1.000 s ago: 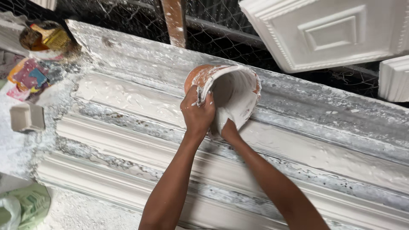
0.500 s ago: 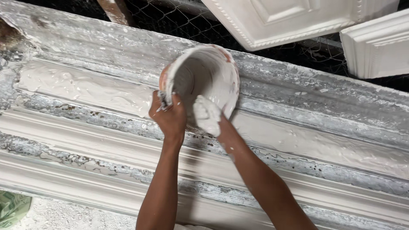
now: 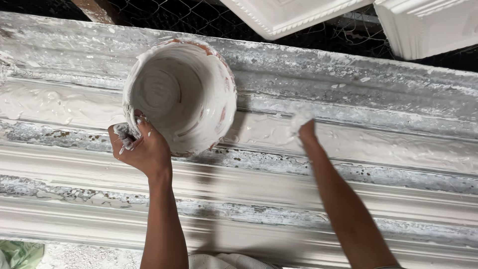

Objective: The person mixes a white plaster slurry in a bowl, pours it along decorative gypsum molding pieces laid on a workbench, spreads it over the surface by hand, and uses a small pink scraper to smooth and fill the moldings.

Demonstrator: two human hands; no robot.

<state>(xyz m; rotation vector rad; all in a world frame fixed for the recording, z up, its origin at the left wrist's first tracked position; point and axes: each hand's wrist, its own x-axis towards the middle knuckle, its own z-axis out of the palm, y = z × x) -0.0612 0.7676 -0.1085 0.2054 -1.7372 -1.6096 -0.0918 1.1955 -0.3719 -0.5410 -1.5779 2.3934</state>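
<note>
Plaster-coated bowl in left hand; white panels beyond.

Your forearms are bare, with no sleeves, gloves or watch. White plaster coats your left hand fingers. It also cakes your right hand.

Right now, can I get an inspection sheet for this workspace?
Surface: long ribbed moulding form, coated in wet white plaster.
Job's things: plaster-caked bowl, tilted, mouth toward camera; plaster lump on right fingertips.
Clutter: green bag at bottom left.
Grips: left hand holds the bowl's rim; right hand presses plaster into the channel.
Cables: nothing seen.
Surroundings: wire mesh; white cast panels above.
</note>
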